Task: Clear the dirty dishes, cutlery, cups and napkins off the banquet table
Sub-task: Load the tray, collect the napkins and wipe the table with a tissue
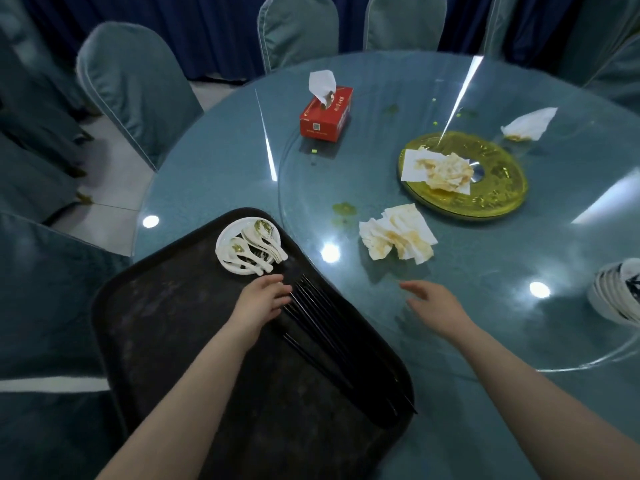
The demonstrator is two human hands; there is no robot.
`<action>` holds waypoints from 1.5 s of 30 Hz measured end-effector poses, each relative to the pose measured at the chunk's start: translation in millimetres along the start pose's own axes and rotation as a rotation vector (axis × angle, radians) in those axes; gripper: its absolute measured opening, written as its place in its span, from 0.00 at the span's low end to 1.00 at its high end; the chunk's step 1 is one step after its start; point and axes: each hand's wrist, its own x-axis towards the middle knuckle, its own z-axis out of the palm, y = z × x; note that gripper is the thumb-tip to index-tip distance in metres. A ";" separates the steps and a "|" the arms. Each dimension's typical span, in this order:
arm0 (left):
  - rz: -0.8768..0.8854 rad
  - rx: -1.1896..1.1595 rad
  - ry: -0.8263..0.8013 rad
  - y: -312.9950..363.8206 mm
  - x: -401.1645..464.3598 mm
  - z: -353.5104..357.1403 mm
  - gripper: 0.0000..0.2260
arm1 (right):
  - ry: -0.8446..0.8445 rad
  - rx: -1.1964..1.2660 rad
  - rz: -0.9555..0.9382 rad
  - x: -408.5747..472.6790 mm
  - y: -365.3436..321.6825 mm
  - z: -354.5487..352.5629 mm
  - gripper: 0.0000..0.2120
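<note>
Glass table (519, 341): chopsticks (322, 323) at left hand (263, 299) fingertips.

A round teal table (214, 140) carries a glass turntable (519, 258). A black tray (166, 327) sits at the near edge. On the glass lie a red tissue box (325, 116), a gold disc (498, 199), stained napkins (398, 237), another crumpled napkin (528, 124), and stacked dishes (616, 292) far right.

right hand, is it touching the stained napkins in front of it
Apart. The head view shows bare glass table between the right hand and the crumpled napkins; the fingers are open and hold nothing.
</note>
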 end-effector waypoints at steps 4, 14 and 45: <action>0.049 0.132 -0.172 10.3 -38.8 58.8 0.12 | 0.119 0.211 -0.010 -27.7 16.2 -31.1 0.12; 0.127 0.297 -0.392 9.5 -100.7 211.7 0.14 | 0.473 0.622 0.255 -108.4 146.2 -115.7 0.09; -0.020 0.254 -0.357 8.8 -33.4 462.9 0.17 | 0.335 1.009 0.263 -21.4 265.2 -191.6 0.19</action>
